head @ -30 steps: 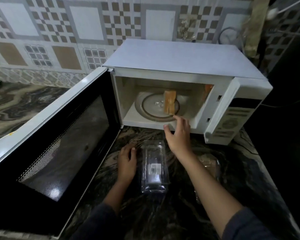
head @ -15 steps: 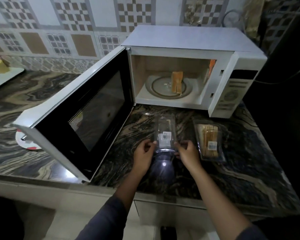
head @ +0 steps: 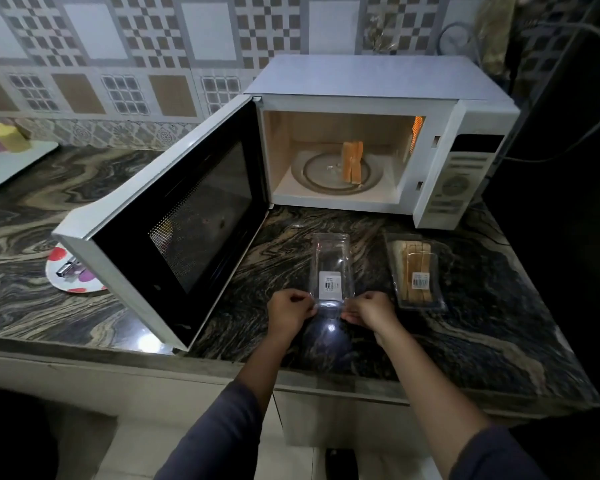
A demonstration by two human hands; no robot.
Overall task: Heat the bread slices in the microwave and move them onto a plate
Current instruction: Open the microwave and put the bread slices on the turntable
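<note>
Head view: two bread slices (head: 352, 162) stand on edge, pressed together, on the glass turntable (head: 309, 173) inside the white microwave (head: 361, 77), a little right of the turntable's middle. The cavity is lit, and the microwave door (head: 174, 216) is swung wide open to the left, its dark window facing right across the bench (head: 499, 323). The control panel (head: 461, 181) runs down the right side of the microwave's front. On the bench just in front of the open cavity lies a clear plastic pack (head: 331, 265) with a white barcode label; it looks empty. The left hand (head: 286, 311) pinches the near left corner of this pack and the right hand (head: 371, 311) pinches the near right corner, fingers curled in on both. Just to the right of it, apart from the hands, a second pack (head: 418, 271) lies flat with bread slices sealed inside and a label of its own. On the left, partly hidden behind the door, a spotted plate (head: 61, 277) sits on the bench with a shiny metal thing (head: 66, 268) on it; what that thing is cannot be told. Farther left, near the tiled wall (head: 153, 46), a pale tray (head: 11, 168) carries a yellow thing (head: 11, 140). A cable (head: 568, 81) loops down at the far right beside the microwave.
</note>
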